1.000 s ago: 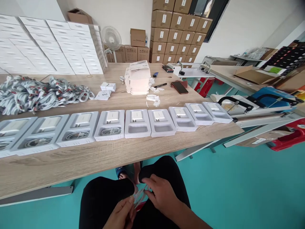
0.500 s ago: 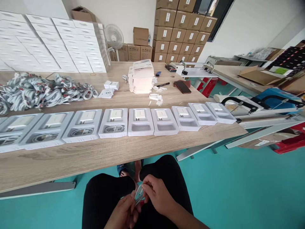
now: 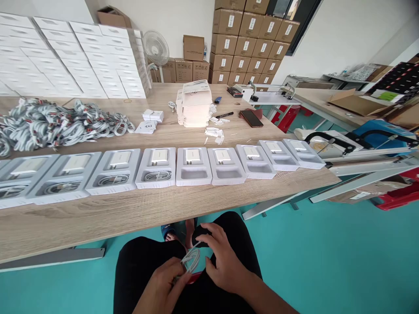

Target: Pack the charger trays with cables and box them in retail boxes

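My left hand [image 3: 166, 279] is closed on a white coiled cable [image 3: 191, 260], held low over my lap. Just right of the coil, my right hand [image 3: 222, 259] has its thumb and fingers apart. A strand of the cable reaches up toward its fingertips; whether it touches them I cannot tell. Along the table edge runs a row of pale plastic trays [image 3: 194, 181], each with a white charger [image 3: 193, 155] in its upper part. Trays on the left also hold a coiled cable [image 3: 157, 175] in the lower hollow; from the middle rightward those hollows hold no cable.
A heap of bundled cables [image 3: 65, 124] lies on the left of the wooden table [image 3: 157, 209], before stacked white boxes [image 3: 108, 61]. Behind the trays are a stack of pale card pieces [image 3: 196, 107], a phone [image 3: 251, 118] and a pen [image 3: 224, 115]. Sealing machines [image 3: 366, 150] stand at right.
My right hand has come off the coil, moved up and right, and spread its fingers. My left hand has turned palm down, still gripping the cable. The trays have not moved.
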A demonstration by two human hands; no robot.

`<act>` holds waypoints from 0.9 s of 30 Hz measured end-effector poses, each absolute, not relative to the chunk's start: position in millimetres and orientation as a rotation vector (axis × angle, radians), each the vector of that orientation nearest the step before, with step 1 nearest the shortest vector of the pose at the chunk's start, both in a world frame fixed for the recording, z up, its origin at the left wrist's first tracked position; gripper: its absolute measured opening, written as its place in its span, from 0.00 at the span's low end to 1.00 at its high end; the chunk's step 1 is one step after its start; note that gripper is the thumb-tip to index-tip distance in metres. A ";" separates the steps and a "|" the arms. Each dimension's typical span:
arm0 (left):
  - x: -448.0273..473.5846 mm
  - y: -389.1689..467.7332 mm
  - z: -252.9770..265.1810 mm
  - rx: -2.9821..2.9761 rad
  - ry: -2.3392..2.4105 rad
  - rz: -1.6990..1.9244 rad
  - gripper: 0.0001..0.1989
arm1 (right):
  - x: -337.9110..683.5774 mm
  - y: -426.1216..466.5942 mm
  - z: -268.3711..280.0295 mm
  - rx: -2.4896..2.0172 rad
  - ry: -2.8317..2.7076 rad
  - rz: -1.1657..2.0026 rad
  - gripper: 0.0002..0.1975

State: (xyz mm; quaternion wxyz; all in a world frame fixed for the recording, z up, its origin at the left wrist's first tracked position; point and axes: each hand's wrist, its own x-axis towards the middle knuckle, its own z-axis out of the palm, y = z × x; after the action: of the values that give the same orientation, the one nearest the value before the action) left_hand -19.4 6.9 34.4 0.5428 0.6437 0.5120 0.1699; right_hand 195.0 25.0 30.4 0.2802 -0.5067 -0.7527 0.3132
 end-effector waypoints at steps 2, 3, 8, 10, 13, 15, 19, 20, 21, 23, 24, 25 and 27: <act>-22.6 8.5 41.6 1.700 1.195 0.335 0.14 | 200.2 30.1 37.1 -1.307 -2.112 0.903 0.25; -23.2 8.5 42.8 1.745 1.180 0.323 0.13 | 201.4 32.1 38.3 -1.292 -2.151 0.960 0.22; -16.7 4.3 37.8 1.620 1.314 0.445 0.07 | 196.2 34.8 25.6 -1.341 -2.082 1.239 0.11; -13.0 2.7 34.5 1.422 1.354 0.487 0.10 | 192.4 33.1 19.6 -1.364 -2.012 1.235 0.10; -11.3 1.3 27.0 1.116 1.254 0.451 0.17 | 188.5 29.6 15.6 -1.356 -2.007 1.212 0.10; -13.3 0.8 20.6 1.000 1.183 0.381 0.21 | 187.3 27.5 14.3 -1.361 -2.041 1.180 0.09; -19.7 2.4 14.3 1.068 1.154 0.289 0.22 | 185.9 24.2 9.3 -1.401 -2.111 1.112 0.10; -20.7 3.3 15.0 1.126 1.175 0.274 0.22 | 185.4 23.6 7.8 -1.416 -2.146 1.078 0.09; -21.0 4.2 16.3 1.193 1.209 0.260 0.22 | 184.6 23.0 6.6 -1.429 -2.195 1.024 0.09; -20.0 5.7 19.7 1.324 1.281 0.221 0.21 | 182.7 22.0 5.4 -1.468 -2.298 0.881 0.08; -18.8 6.0 21.2 1.376 1.311 0.203 0.20 | 181.6 21.6 5.5 -1.501 -2.326 0.835 0.07; -17.3 5.9 22.3 1.410 1.334 0.188 0.19 | 180.3 21.1 5.9 -1.544 -2.324 0.834 0.06; -14.1 4.8 22.7 1.434 1.368 0.165 0.16 | 177.4 20.4 7.3 -1.636 -2.221 0.978 0.05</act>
State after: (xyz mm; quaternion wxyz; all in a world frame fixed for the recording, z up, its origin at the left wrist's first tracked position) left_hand -14.1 4.8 22.7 0.5450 0.6044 0.5769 0.0694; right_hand 177.4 20.4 7.3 0.1070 -0.5558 -0.7545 0.3321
